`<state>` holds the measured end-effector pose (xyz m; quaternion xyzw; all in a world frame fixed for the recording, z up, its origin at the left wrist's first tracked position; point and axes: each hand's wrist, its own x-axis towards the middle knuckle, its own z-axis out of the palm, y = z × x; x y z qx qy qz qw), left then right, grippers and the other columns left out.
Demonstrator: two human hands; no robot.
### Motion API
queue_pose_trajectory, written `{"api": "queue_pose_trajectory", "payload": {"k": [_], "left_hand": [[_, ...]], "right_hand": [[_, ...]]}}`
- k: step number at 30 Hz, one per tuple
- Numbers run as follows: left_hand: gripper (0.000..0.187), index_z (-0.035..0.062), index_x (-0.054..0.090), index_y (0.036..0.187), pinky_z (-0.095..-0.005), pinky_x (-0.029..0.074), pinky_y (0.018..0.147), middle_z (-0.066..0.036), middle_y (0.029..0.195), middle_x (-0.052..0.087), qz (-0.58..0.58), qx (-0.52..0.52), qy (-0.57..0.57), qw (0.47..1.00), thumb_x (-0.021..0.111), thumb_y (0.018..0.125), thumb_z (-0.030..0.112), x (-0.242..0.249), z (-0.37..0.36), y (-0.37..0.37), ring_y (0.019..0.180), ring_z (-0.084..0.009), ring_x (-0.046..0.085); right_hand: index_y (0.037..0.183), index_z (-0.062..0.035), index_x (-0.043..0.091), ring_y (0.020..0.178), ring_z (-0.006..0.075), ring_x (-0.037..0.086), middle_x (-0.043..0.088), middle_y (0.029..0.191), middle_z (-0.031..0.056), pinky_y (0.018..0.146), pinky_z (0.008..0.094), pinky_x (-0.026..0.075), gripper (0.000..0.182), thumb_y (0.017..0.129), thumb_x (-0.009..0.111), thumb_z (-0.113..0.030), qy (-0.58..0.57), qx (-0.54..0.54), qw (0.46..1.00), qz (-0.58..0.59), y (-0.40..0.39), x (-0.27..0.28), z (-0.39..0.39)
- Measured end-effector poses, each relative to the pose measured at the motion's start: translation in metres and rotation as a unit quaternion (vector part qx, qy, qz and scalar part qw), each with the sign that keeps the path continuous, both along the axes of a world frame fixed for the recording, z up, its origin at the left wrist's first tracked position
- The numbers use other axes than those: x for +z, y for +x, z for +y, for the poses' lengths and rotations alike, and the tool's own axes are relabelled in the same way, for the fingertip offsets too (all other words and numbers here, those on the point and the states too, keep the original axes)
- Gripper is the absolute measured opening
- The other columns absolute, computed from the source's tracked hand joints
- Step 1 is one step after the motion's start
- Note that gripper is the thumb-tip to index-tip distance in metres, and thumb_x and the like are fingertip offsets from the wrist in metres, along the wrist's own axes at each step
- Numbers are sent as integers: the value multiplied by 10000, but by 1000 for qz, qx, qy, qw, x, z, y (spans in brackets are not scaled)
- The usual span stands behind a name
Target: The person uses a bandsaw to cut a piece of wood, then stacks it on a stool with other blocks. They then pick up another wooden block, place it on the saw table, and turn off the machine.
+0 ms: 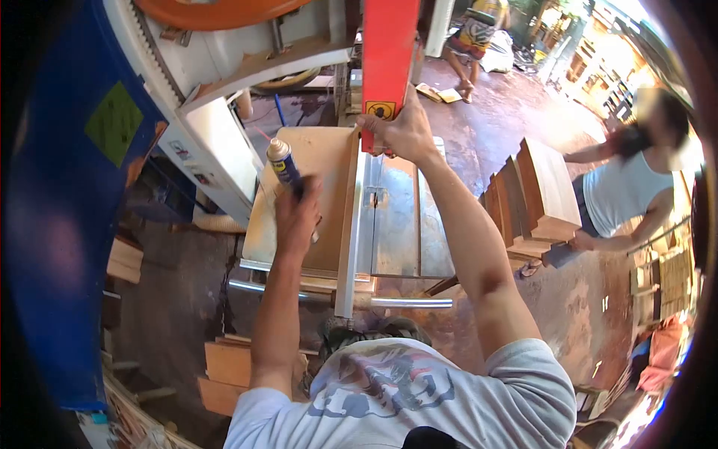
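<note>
My left hand (297,217) is wrapped round a blue and yellow spray can (281,162) with a thin red straw at its top. The can is tilted, above the left side of the bandsaw table (321,161). My right hand (404,129) grips the lower end of the red blade guard (389,52), thumb on its front near a yellow warning label. A long metal fence (349,247) runs along the table toward me, left of the bare metal half. The blade itself is hard to make out.
At right a person (624,194) in a light sleeveless top carries a stack of wooden boards (550,191). Another person (475,37) is at the back. A blue panel (60,224) stands at left. Wood pieces (228,367) lie on the floor near me.
</note>
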<state>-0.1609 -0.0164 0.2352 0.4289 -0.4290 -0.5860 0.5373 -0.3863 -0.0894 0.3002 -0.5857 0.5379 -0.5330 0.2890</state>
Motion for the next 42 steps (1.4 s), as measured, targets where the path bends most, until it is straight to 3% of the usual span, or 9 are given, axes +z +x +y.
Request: {"api": "queue_pose_trajectory", "payload": {"k": [7,16,18,23,29,32,35,37,42], "left_hand": [[320,32,706,905,-240,366,514,20,654,569,-202,-40,-104,973,675,942,348,2,-107,-62,580,-40,475],[202,66,697,884,-217,272,441,97,609,475,-70,-19,-261,963,717,922,263,-28,-105,-63,496,-13,362],[199,66,700,903,-208,272,442,94,599,464,-14,-54,-121,991,719,921,264,-12,-100,-58,496,-11,369],[238,62,718,1023,-216,263,423,74,595,462,21,-132,-18,991,728,915,274,-21,-113,-62,470,-13,361],[254,50,740,1081,-274,459,590,5,707,622,-106,-21,-226,968,720,917,242,-30,-103,-62,642,-85,562],[244,27,745,1039,-279,476,706,-26,820,675,-164,-73,-25,983,701,928,239,0,-90,-58,766,-98,597],[250,6,724,1084,-277,465,738,-33,852,665,-138,-37,-255,956,669,943,205,-26,-106,-63,800,-111,588],[263,-24,697,1122,-293,475,832,-89,995,680,-139,-18,-334,932,667,934,157,-27,-104,-66,915,-145,611],[325,-25,706,1008,-319,474,743,-40,857,669,-177,-74,-202,960,640,958,289,-27,-106,-58,793,-137,591]], "right_hand": [[1469,-59,335,1220,321,558,540,1328,199,1025,406,461,1049,627,903,-320,-13,-28,998,51,-6,-8,-11],[1451,-56,340,806,228,690,643,1076,165,549,329,574,1010,648,905,-294,34,-17,999,8,-1,0,-1],[1444,-55,348,786,218,685,643,1063,155,541,321,568,1004,645,907,-292,-23,-17,1000,6,0,-8,-6],[1407,-39,374,835,218,675,636,1062,147,592,334,575,947,655,905,-261,-15,-1,1000,22,-8,-13,-12],[1353,-14,418,1027,250,634,619,1118,162,877,370,536,888,648,908,-241,5,27,998,-48,-3,-6,-3],[1336,-4,440,1078,264,622,618,1151,170,946,371,505,877,634,911,-236,6,12,998,-53,-2,-14,-5],[1355,-5,413,843,213,634,639,1039,148,691,336,521,874,657,899,-206,-56,-29,998,15,-5,-14,-6],[1357,6,444,1059,301,650,637,1182,206,907,381,527,925,605,914,-257,-47,-45,998,-1,-5,-17,-7],[1365,10,434,1011,311,664,664,1100,211,823,389,560,935,604,908,-256,-45,-14,998,-28,-3,-3,7]]}}
